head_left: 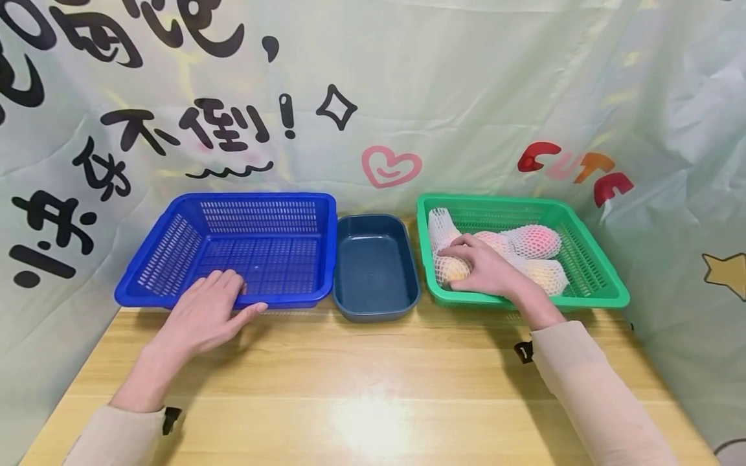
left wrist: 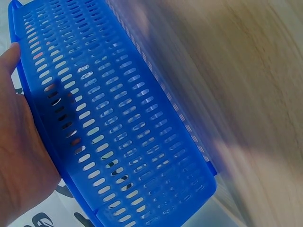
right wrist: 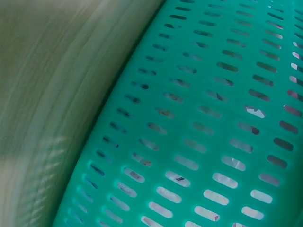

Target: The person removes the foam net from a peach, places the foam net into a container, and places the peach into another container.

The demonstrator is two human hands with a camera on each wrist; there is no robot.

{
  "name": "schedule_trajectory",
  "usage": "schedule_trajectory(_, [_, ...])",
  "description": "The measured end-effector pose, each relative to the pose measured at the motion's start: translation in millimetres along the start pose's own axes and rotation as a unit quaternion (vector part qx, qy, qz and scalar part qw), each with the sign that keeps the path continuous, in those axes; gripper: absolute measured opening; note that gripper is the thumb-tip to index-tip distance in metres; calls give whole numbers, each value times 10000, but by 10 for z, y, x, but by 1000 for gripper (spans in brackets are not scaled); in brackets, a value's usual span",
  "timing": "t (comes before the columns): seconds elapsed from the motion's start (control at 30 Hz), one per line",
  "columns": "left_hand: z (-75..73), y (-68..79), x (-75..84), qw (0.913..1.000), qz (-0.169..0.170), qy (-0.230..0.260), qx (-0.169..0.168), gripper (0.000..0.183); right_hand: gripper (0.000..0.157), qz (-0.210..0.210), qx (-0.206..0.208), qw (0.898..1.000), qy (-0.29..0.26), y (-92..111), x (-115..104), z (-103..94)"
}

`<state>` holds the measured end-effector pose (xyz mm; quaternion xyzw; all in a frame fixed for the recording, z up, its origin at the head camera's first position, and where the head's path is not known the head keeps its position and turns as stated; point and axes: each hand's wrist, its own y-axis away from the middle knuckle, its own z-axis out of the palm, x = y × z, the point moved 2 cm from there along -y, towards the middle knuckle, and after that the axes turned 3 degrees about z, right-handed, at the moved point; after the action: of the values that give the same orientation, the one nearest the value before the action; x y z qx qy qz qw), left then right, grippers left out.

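Note:
In the head view, my right hand [head_left: 486, 268] reaches over the front rim of a green basket [head_left: 594, 301], thumb and fingers around a yellow fruit in a white foam net [head_left: 450, 270]. Beside it lie a pink-red netted fruit [head_left: 535, 241], a paler pink one [head_left: 492, 241] partly behind the hand and another yellow netted fruit [head_left: 546, 277]. My left hand [head_left: 206, 314] rests on the front rim of a blue basket [head_left: 303, 301], relaxed fingers over the edge and thumb along the rim. The left wrist view shows that hand [left wrist: 26, 161] against the basket's slotted wall [left wrist: 109, 113].
A dark blue-grey tray [head_left: 375, 314] stands between the two baskets. All three sit at the back of a wooden table [head_left: 373, 375], against a printed cloth backdrop [head_left: 466, 84]. The green slotted side wall [right wrist: 203, 123] fills much of the right wrist view.

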<state>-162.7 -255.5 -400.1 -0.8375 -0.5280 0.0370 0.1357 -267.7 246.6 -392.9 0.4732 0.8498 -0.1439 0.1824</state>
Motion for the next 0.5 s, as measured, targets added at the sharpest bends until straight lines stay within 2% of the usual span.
schedule_trajectory(0.23, [23,5,-13,9999,39,-19,110,49,61,156,227,9994,-200,30,-11,-22])
schedule_trajectory(0.5, [27,7,-21,9999,73,-23,94,49,61,18,598,9972,-449,78,-44,-52])
